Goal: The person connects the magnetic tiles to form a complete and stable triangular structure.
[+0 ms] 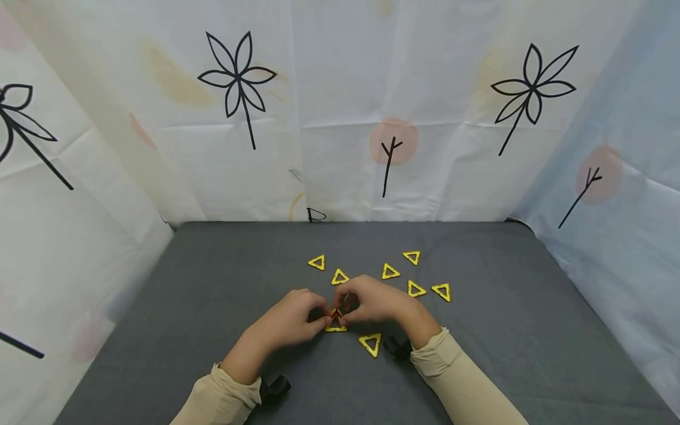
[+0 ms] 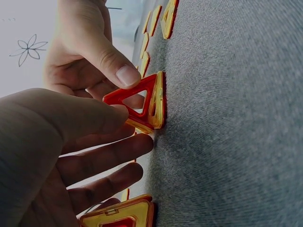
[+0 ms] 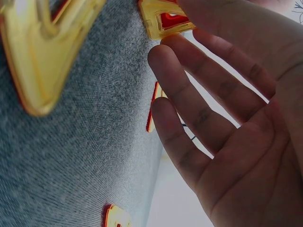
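Note:
My left hand [image 1: 289,319] and right hand [image 1: 374,301] meet over a small group of triangular magnetic tiles. In the left wrist view a tilted tile with its red side showing [image 2: 113,98] rises from a yellow tile [image 2: 160,101] on the cloth. The left thumb and fingers pinch the tilted tile at one side; the right thumb and fingers pinch it near its upper edge. In the right wrist view the lower fingers [image 3: 189,104] of my right hand are extended, and a yellow tile [image 3: 154,23] lies by the fingertips.
One loose yellow triangle [image 1: 370,344] lies close to the right wrist. Several more, including one triangle [image 1: 390,271], are scattered farther back. Grey cloth [image 1: 228,260] covers the table; a printed white curtain [image 1: 340,177] stands behind it.

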`<state>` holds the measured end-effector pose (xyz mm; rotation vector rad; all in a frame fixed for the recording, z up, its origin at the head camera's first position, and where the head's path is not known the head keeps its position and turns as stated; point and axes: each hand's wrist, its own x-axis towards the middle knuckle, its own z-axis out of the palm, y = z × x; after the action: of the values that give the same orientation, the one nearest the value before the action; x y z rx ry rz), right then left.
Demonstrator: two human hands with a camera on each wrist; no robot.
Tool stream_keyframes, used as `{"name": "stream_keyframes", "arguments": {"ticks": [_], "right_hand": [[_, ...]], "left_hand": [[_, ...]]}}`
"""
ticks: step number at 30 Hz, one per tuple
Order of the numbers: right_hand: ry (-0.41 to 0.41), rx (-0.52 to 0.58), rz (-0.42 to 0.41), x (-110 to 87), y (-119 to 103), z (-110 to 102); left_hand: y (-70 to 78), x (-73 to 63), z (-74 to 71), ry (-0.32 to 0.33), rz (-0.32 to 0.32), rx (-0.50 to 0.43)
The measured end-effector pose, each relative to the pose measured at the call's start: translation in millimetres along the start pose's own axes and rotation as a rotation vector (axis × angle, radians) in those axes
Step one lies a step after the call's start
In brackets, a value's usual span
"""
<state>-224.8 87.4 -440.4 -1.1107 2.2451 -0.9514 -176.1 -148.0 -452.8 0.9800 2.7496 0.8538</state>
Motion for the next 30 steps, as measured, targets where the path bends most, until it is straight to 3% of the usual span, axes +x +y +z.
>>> {"name": "stream_keyframes", "arguments": {"ticks": [24,30], "right_hand": [[0.005,-0.026,0.010,-1.5,0.3,-0.8],[0.003,-0.041,0.002,-1.0,0.2,-1.4]], "left_hand": [[-1.9,0.3,0.5,-0.026,-0.007,-0.057],[-1.4,-0.3,0.6,0.002,-0.006,-0.042]]}}
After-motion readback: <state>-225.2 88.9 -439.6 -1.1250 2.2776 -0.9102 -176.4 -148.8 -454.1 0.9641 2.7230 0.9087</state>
